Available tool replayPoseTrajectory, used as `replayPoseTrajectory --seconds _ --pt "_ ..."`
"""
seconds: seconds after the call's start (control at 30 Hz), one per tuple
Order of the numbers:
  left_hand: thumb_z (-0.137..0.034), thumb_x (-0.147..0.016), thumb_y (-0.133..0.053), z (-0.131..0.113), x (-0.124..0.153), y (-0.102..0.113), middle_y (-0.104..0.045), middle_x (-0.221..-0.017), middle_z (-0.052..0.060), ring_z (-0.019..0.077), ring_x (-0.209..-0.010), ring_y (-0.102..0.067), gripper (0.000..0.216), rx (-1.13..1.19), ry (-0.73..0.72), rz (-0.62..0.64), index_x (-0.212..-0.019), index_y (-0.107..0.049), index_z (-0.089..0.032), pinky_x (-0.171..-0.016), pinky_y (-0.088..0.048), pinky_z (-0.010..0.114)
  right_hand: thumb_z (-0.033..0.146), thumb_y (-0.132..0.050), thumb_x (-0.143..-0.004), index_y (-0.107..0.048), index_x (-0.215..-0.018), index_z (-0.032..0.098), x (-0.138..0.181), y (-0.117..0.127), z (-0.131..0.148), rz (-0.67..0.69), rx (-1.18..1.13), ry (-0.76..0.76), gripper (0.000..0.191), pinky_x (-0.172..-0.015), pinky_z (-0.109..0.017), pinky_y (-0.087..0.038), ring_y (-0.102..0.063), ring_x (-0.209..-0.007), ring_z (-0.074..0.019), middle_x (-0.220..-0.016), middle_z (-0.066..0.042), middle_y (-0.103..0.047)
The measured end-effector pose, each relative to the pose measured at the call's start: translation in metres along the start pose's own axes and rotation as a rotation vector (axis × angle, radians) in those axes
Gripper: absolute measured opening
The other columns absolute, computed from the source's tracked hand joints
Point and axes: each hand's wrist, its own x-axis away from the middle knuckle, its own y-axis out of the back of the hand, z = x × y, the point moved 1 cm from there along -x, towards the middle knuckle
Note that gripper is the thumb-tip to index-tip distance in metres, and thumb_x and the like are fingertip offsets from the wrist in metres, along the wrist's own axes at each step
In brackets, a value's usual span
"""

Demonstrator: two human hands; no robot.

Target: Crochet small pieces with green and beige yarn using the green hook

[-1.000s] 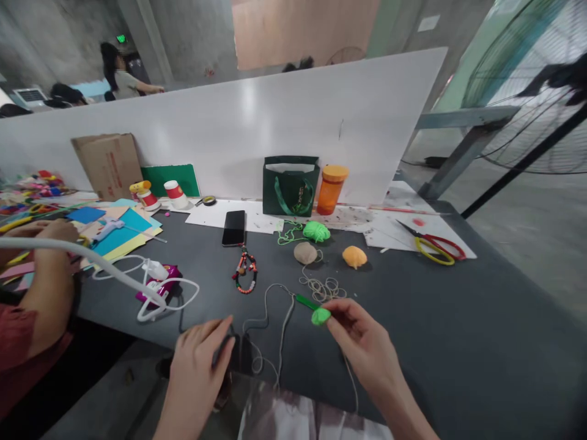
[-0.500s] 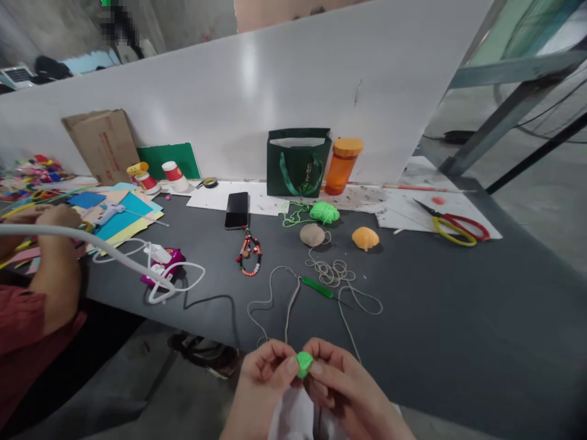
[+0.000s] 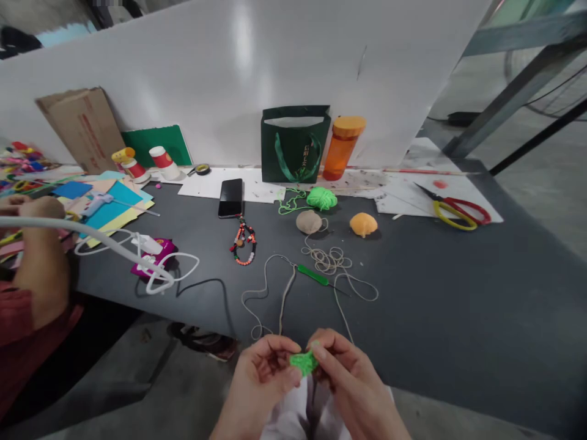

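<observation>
Between my two hands, just off the table's front edge, is a small bright green crocheted piece [image 3: 303, 363]. My left hand [image 3: 266, 376] pinches its left side between thumb and fingers. On its right side, my right hand [image 3: 342, 376] pinches it the same way. Beyond them on the dark table lies a green-handled crochet hook [image 3: 313, 275]. Loose beige yarn [image 3: 328, 260] coils around the hook and trails to the front edge. Farther back sit a green yarn ball [image 3: 321, 198], a beige yarn ball [image 3: 309, 222] and an orange yarn ball [image 3: 364, 225].
Red-and-yellow-handled scissors [image 3: 454, 214] lie at the right. A phone [image 3: 230, 198] with a beaded strap [image 3: 244, 244] is left of centre. A dark green paper bag [image 3: 296, 146] and an orange jar [image 3: 342, 150] stand behind. Another person's arm [image 3: 43, 250] is at the left, near a white cable [image 3: 101, 241].
The green piece has been turned and spread between my fingers, so more of its textured surface shows. My view has tilted down slightly. Both hands keep their pinch.
</observation>
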Motion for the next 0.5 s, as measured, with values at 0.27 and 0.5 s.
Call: replayPoseTrajectory --seconds 0.27,0.5 --pt "-0.028 -0.058 -0.089 0.009 -0.006 0.0 -0.063 -0.067 -0.003 0.0071 -0.06 -0.057 0.046 0.207 -0.03 0.138 -0.101 -0.074 -0.022 -0.06 -0.044 0.02 0.044 -0.088 -0.057 -0.064 -0.053 0.018 0.005 -0.011 0.004 -0.019 -0.03 -0.019 0.036 -0.049 -0.021 -0.033 -0.04 -0.048 -0.0081 -0.053 0.004 -0.053" --pt "-0.023 -0.062 -0.087 0.012 -0.003 -0.003 -0.066 -0.073 -0.005 0.0068 -0.068 -0.06 0.038 0.321 -0.098 -0.007 -0.098 -0.074 -0.027 -0.067 -0.047 0.019 0.047 -0.075 -0.076 -0.068 -0.075 0.025 0.023 -0.01 0.002 -0.059 0.385 0.27 0.023 -0.055 -0.029 -0.048 -0.058 -0.061 -0.0164 -0.069 -0.001 -0.065"
